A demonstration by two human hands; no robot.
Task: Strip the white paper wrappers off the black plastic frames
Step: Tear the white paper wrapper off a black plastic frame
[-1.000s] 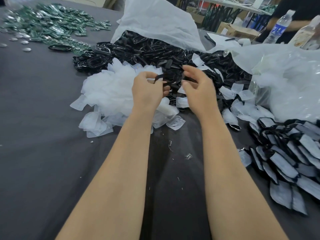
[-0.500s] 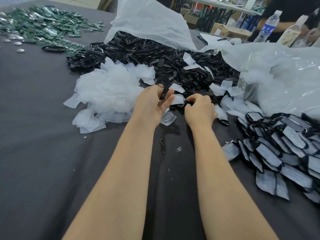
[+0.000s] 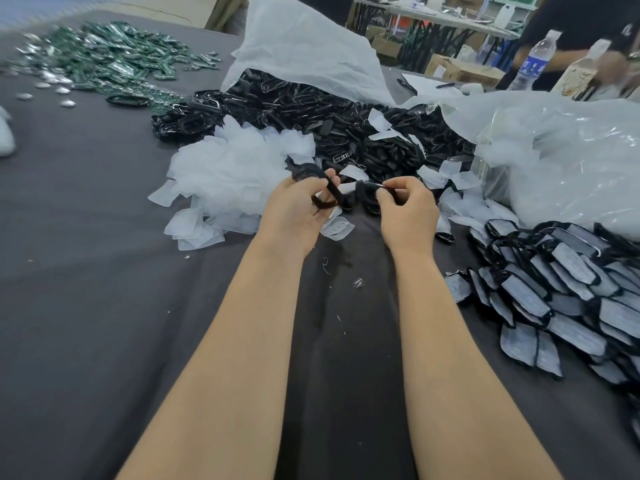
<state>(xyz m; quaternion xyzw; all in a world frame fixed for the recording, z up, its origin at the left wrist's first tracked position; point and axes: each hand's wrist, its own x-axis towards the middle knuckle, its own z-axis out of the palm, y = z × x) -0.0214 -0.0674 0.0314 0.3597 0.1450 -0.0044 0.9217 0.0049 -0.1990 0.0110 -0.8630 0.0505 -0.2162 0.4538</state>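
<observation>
Head view, looking down along both forearms onto a dark grey table cloth (image 3: 86,271). Both hands are up off the cloth, close together, at the near edge of the heaps.

Left hand (image 3: 294,209): fingers curled round a clutch of bare frames (image 3: 332,192). One loop pokes out past the knuckles and a strap-like side crosses the palm. I cannot count them for sure.

Right hand (image 3: 408,213): thumb and forefinger pinch a single black frame (image 3: 367,195), the other fingers tucked in beneath. It sits between the 2 hands, just beside the left hand's clutch. Too blurred for me to tell whether any wrapper is on it.

Beyond the hands: a big heap of black frames (image 3: 346,133) spilling from the mouth of a white sack (image 3: 304,53). To the left of the hands, a pile of stripped white wrappers (image 3: 228,178) touches that heap. More loose wrappers lie over the heap and near the right hand. 1 flat wrapper (image 3: 337,229) lies on the cloth just below the hands.

Right side: a stack of wrapped frames (image 3: 571,289), pale paper faces with black rims, overlapping. Behind it, a crumpled clear plastic bag (image 3: 571,161).

Far left: a spread of green pieces (image 3: 110,60), too blurred for me to identify.

Back right: another person in a dark top (image 3: 581,26), a water bottle (image 3: 533,62), cardboard boxes (image 3: 460,69).

Small scraps (image 3: 358,282) on the cloth between my view of the forearms.
</observation>
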